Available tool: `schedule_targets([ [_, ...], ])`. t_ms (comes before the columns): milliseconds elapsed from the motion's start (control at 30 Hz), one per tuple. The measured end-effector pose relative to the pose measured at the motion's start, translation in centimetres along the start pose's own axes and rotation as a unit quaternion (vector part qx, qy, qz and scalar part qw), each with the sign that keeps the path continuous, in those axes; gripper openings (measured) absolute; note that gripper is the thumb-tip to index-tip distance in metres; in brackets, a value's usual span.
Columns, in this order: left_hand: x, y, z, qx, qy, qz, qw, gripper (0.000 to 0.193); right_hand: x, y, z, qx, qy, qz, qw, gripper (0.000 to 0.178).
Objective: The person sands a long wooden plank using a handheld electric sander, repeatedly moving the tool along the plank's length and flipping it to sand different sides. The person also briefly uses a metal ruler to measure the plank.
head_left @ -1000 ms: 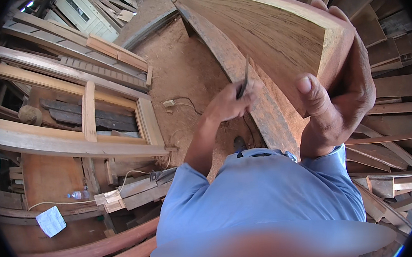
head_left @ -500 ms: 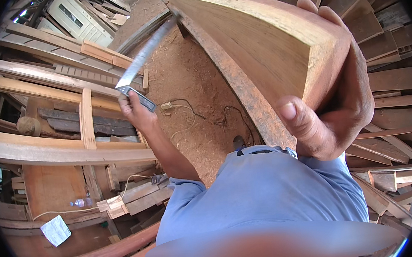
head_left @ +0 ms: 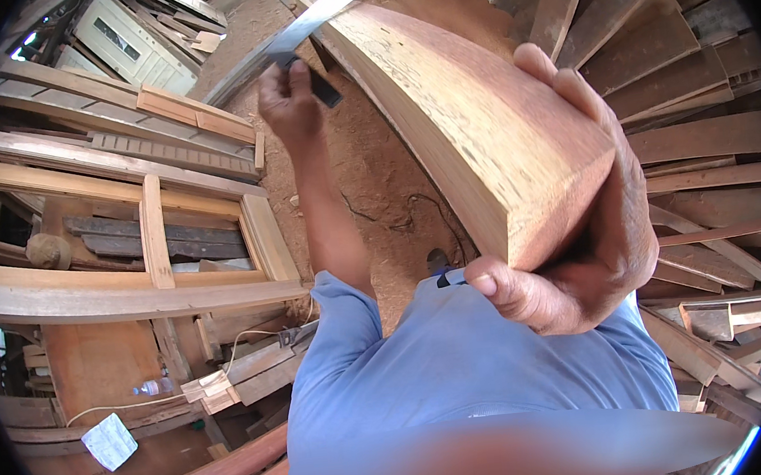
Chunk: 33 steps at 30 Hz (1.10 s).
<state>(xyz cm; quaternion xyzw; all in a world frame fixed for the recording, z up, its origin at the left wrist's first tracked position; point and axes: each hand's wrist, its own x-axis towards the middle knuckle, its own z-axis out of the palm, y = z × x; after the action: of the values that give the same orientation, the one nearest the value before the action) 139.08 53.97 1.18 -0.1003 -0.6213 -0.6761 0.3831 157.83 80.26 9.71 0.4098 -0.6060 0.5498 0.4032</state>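
My right hand [head_left: 606, 277] grips the near end of a thick wooden beam [head_left: 464, 108], thumb on the lower corner and fingers round the far right side. The beam slants away toward the upper left, its pale grained faces showing. In my left hand [head_left: 291, 110] is a try square, its dark stock [head_left: 320, 87] pinched between thumb and fingers. The square's metal blade [head_left: 337, 1] reaches up and right over the beam's far end. Whether the blade touches the wood I cannot tell.
Sawdust and a dark cable [head_left: 405, 210] lie on the ground below. At left is a wooden frame [head_left: 155, 230], with a pale panelled door [head_left: 133, 46] behind it. Stacked boards [head_left: 707, 137] crowd the right side. A plastic bottle [head_left: 152, 386] lies lower left.
My left hand has moved up and right with the try square, swinging its blade across the beam's far end. The beam has turned in my right hand, and its near end has shifted left and down.
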Motion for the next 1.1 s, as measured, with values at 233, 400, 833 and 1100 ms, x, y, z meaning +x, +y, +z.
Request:
schedule_targets([
  [233, -0.1, -2.1, 3.7, -0.083, -0.024, -0.025, 0.996, 0.013, -1.7, -0.4, 0.4, 0.017, -0.008, 0.024, 1.000, 0.113],
  [400, -0.6, -2.1, 3.4, -0.026, -0.022, -0.087, 0.996, 0.017, -3.4, -0.4, 0.5, 0.047, -0.031, 0.031, 0.998, 0.115],
  [833, -1.7, -2.5, 2.2, -0.034, -0.073, -0.044, 0.996, 0.017, -6.0, -1.0, 0.7, 0.070, -0.053, 0.073, 0.993, 0.115],
  [1100, -2.3, -2.1, 1.6, 0.026, -0.069, -0.080, 0.994, 0.019, -7.7, -1.5, 0.8, 0.097, -0.067, 0.102, 0.988, 0.117],
])
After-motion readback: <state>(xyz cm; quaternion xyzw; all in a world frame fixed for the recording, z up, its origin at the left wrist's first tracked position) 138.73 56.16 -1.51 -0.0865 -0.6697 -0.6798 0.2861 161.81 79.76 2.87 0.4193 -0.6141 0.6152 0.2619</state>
